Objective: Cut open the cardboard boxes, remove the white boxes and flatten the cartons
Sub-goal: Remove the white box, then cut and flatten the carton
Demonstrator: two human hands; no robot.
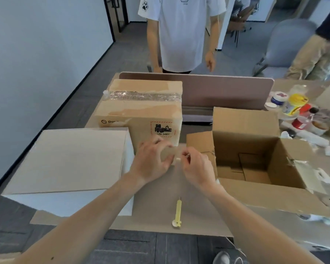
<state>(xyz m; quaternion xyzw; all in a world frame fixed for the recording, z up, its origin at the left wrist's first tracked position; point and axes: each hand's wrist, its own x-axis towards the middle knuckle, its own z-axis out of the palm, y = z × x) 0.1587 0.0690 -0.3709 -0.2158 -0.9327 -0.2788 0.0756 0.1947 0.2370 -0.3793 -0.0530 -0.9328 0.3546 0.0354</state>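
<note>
An open, empty cardboard carton [255, 149] stands at the right with its flaps spread. My left hand [152, 161] grips the carton's left flap [198, 141] with curled fingers. My right hand [196, 166] pinches a small white scrap, apparently tape, at that flap's edge. A sealed carton [141, 109] with clear tape and a UN 3481 label stands behind my hands. A white box [69, 161] lies at the left. A yellow cutter [178, 212] lies on the table near the front edge, untouched.
A person in a white T-shirt [181, 31] stands behind the brown desk divider [217, 86]. Bottles, jars and cups [297, 111] crowd the back right of the table. A grey chair [286, 44] and another person's legs are at the far right.
</note>
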